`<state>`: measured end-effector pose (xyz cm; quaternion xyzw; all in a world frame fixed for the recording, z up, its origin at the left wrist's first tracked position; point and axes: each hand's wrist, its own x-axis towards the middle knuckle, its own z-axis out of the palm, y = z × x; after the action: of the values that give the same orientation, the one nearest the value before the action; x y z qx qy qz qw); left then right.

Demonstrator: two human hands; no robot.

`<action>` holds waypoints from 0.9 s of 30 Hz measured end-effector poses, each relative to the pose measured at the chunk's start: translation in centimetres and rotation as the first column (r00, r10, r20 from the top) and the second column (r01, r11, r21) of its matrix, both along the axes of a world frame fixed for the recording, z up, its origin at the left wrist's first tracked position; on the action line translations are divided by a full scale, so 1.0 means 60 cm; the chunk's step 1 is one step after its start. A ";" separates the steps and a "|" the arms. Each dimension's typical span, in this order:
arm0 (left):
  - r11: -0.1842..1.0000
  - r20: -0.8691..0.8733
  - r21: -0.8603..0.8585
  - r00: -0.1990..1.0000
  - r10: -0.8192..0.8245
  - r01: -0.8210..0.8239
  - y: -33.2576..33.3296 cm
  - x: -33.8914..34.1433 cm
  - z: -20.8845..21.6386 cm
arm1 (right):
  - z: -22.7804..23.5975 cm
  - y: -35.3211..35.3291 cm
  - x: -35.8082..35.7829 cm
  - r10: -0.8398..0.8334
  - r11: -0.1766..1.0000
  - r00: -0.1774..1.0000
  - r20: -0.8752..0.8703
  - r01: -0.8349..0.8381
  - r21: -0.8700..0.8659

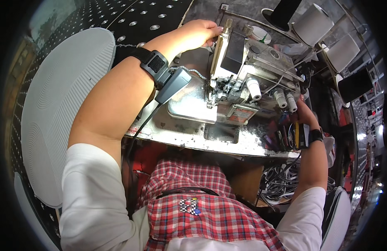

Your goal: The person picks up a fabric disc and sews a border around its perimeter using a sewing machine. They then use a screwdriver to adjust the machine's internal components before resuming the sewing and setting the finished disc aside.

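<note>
An overlock sewing machine stands on the worktable in front of me, its work light shining on the metal sewing plate. My left hand reaches past the plate to the machine's far left side. Its fingers are bent together at the upper end of the machine head, beside a brass-coloured post; what they grip is hidden. At the right side of the machine is my right hand, close to the white tension knobs. Its fingers are mostly hidden behind the machine body. A twisted grey thread chain lies toward the needle area.
Thread cones stand on a rack at the back right. Small boxes and tools sit at the table's right front. Tangled cables hang below. A big pale oval panel lies at left, by a black perforated surface.
</note>
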<state>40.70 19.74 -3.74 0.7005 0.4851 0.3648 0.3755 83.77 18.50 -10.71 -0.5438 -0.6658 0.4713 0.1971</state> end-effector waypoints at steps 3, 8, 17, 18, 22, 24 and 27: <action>1.000 0.032 -0.003 0.999 -0.004 0.004 0.004 0.012 -0.004 | -0.040 0.031 0.073 -0.305 0.808 0.901 -0.308 0.074 -0.584; 0.999 0.019 0.018 0.999 0.032 -0.032 0.001 0.005 -0.003 | -0.001 0.001 -0.004 -0.394 0.824 0.861 -0.321 0.176 -0.538; 0.999 0.024 0.012 0.998 -0.049 0.049 0.015 0.006 -0.009 | -0.014 0.009 0.045 -0.374 0.877 0.868 -0.327 0.217 -0.428; 0.999 0.026 0.011 0.998 -0.051 0.051 0.014 0.007 -0.008 | -0.019 0.012 0.056 -0.287 0.911 0.834 -0.472 0.085 -0.404; 1.000 0.016 0.006 1.000 -0.009 0.009 0.009 -0.001 -0.010 | 0.006 -0.023 -0.013 -0.021 0.996 0.999 -0.043 0.025 0.084; 1.000 0.012 0.001 1.000 -0.013 0.013 0.016 0.000 -0.013 | 0.008 -0.025 -0.011 0.089 0.924 0.964 0.250 -0.174 0.341; 0.999 0.042 0.016 0.998 -0.046 0.045 0.027 0.006 -0.018 | 0.006 -0.015 0.008 -0.452 0.861 0.885 -0.112 0.399 -0.315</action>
<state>41.06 21.38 -4.83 0.7063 0.4582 0.3744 0.3887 84.26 17.59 -10.35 -0.6549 -0.4334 0.5538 0.2767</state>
